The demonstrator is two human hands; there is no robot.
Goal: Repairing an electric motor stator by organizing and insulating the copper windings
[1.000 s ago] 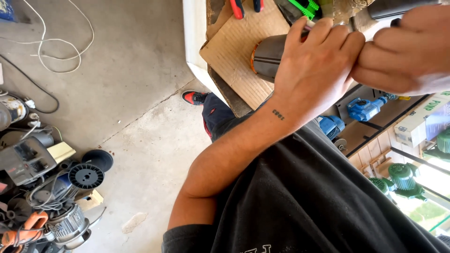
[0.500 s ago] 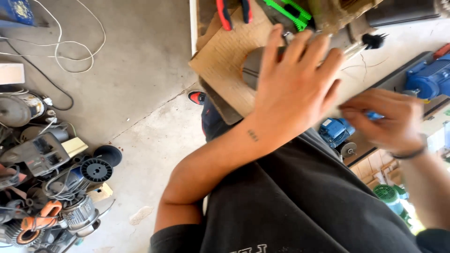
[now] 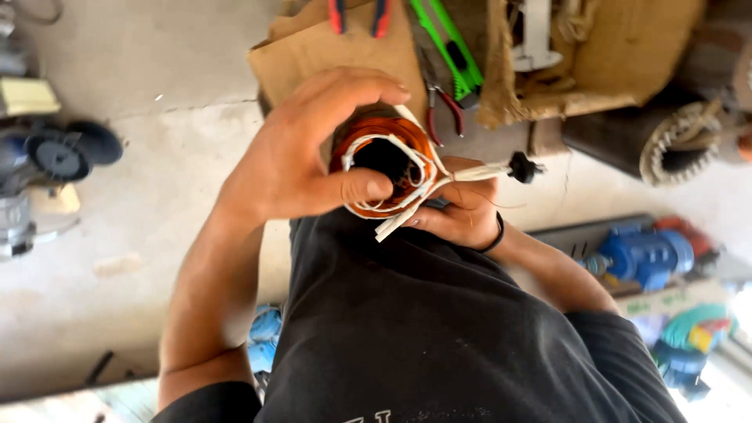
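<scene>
The motor stator (image 3: 384, 160), a round piece with copper-orange windings around a dark hollow bore, is held up in front of the person's black shirt (image 3: 439, 329), just below the edge of the sheet of cardboard (image 3: 345, 55). The left hand (image 3: 305, 157) wraps over the stator's left side and top, its fingers curled across the upper rim and its thumb pressed against the front of the winding, so it is clamped on the stator. The right hand (image 3: 458, 211) sits under and to the right of the stator, cupping its lower right side with fingers closed against it (how far they reach behind it cannot be told). White sleeved leads (image 3: 407, 205) loop around the mouth of the stator and stick out at its lower right, and one lead runs off to the right of the stator to a small black plug (image 3: 521, 167). Above the stator, on the cardboard, lie pliers with red and blue grips (image 3: 359, 16), and up and to the right of the stator lies a green utility knife (image 3: 450, 47). Far to the right of the stator sits a blue motor (image 3: 646, 254). To the left of the stator is bare concrete floor (image 3: 157, 196).
</scene>
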